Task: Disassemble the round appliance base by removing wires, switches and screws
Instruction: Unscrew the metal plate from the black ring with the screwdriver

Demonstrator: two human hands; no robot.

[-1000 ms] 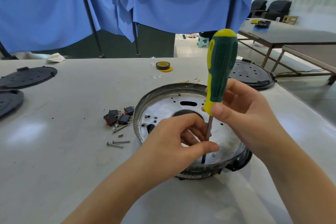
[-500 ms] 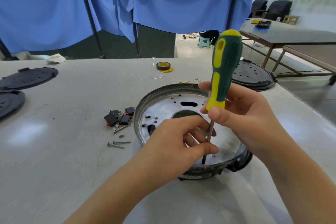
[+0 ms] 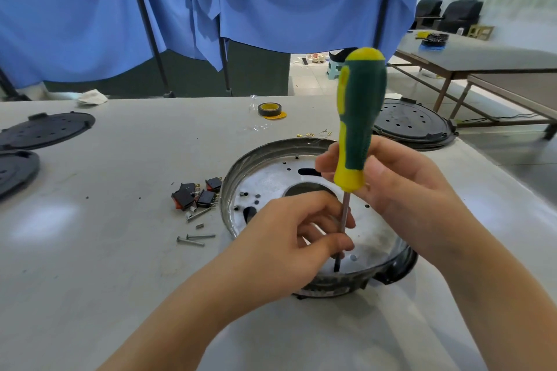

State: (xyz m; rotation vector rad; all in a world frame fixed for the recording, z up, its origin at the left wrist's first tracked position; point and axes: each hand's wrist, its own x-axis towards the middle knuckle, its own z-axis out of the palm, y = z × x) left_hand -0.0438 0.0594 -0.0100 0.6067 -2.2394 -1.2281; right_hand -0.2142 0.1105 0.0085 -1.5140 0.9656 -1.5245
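The pale grey bench fills the lower frame; the round silver metal appliance base sits at centre; the right hand grips the green-and-yellow screwdriver upright; the left hand pinches its shaft; black rocker switches and loose screws lie centre-left.

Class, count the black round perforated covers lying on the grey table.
3: one cover at the far left, one cut off by the left edge, one at the far right behind the screwdriver. Others may lie outside the frame.
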